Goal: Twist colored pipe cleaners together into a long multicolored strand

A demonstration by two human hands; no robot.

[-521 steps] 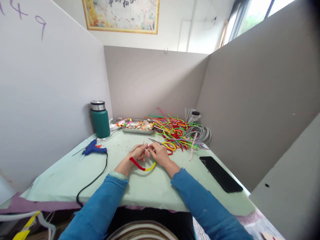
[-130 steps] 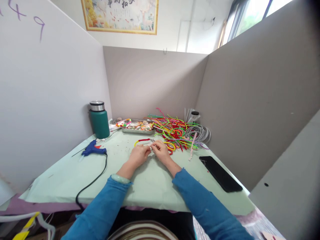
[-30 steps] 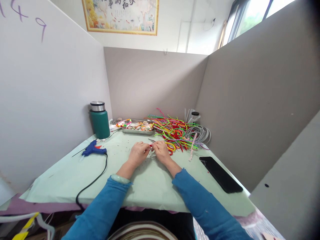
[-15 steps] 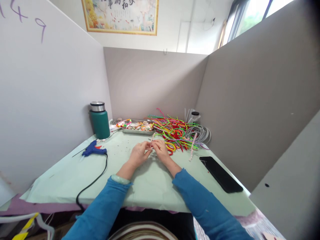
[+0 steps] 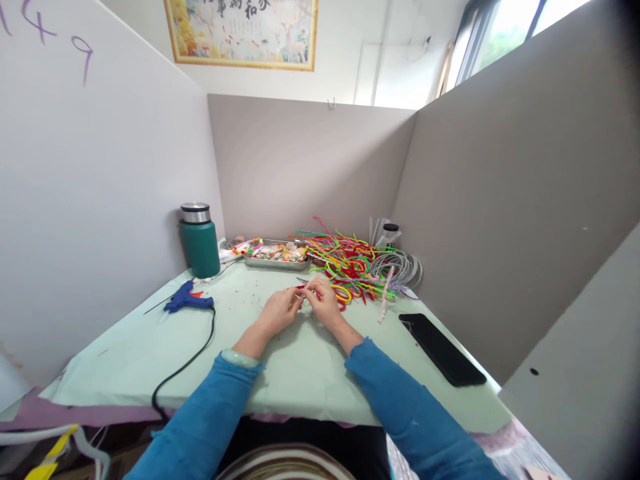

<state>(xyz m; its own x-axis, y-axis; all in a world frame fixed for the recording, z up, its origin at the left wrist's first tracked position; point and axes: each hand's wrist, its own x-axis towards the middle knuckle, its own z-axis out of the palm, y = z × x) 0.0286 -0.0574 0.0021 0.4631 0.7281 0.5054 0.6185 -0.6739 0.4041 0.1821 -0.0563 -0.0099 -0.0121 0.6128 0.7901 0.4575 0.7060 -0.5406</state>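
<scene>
My left hand [image 5: 281, 311] and my right hand [image 5: 323, 303] meet over the middle of the table, thumbs and fingertips pinched together. Between them is a small piece of pale pink pipe cleaner [image 5: 303, 291], mostly hidden by the fingers. Just beyond and under my right hand lies a pair of scissors with yellow and red handles [image 5: 342, 294]; their dark tips show past the fingers. A bit of red shows by my left fingertips, too small to name.
A heap of coloured pipe cleaners [image 5: 350, 257] lies behind, beside a metal tray [image 5: 277, 265] of small pieces. Grey coiled strands [image 5: 405, 268] and a black phone [image 5: 443, 348] are right. A blue glue gun [image 5: 187, 298] with its cord and a green bottle [image 5: 200, 247] stand left.
The pale pink end that stood up above my fingertips no longer shows. My right fingers have shifted and bent slightly; my left hand has barely moved.
</scene>
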